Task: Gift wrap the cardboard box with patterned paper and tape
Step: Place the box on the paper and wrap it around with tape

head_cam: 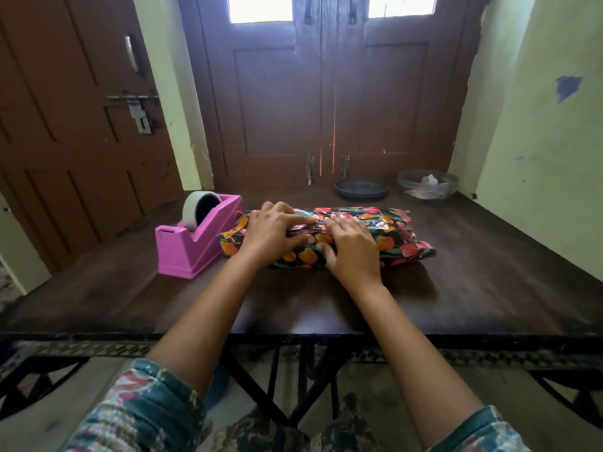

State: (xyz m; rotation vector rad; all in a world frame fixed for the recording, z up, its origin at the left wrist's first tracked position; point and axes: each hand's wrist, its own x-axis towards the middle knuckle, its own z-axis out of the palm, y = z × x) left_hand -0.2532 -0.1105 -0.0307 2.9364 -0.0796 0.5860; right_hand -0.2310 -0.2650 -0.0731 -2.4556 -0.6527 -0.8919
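The box (396, 238) lies across the middle of the dark wooden table (326, 305), covered in glossy black paper with red and orange flowers. No bare cardboard shows. My left hand (272, 231) lies flat on its left half, fingers stretched rightward along the paper seam on top. My right hand (350, 247) presses down beside it, fingers spread over the top and thumb on the near side. The fingertips of both hands nearly meet at the seam. A pink tape dispenser (192, 244) with a roll of tape (199, 208) stands just left of the box.
A dark round dish (362, 189) and a clear glass bowl (427, 185) with scraps inside sit at the table's far right edge. Brown double doors stand right behind the table. A yellow wall borders the right side.
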